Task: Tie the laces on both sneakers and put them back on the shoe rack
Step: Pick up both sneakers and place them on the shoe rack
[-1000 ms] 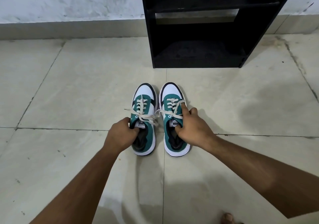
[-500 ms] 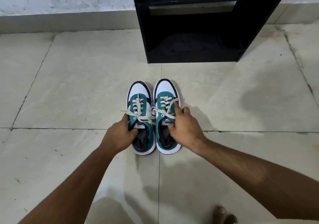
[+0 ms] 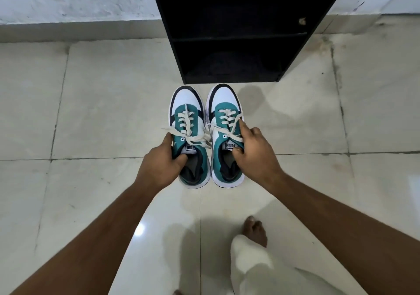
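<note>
Tiled floor (image 3: 91, 112), black shoe rack (image 3: 238, 44) ahead; hands (left (image 3: 156, 167), right (image 3: 256, 156)) each clutching 1 sneaker (image 3: 188, 135) (image 3: 225, 140), laces tied.

glossy tiled floor (image 3: 91, 112), matt black rack (image 3: 238, 21)

Soft, even room light falls from above, and a bright glare patch sits on the glossy floor tiles (image 3: 141, 230) beside the dim reflection of the person. The black shoe rack (image 3: 238, 28) swallows detail in shadow. Wide-angle bending curves the tile lines toward the edges; focus is slightly soft.
</note>
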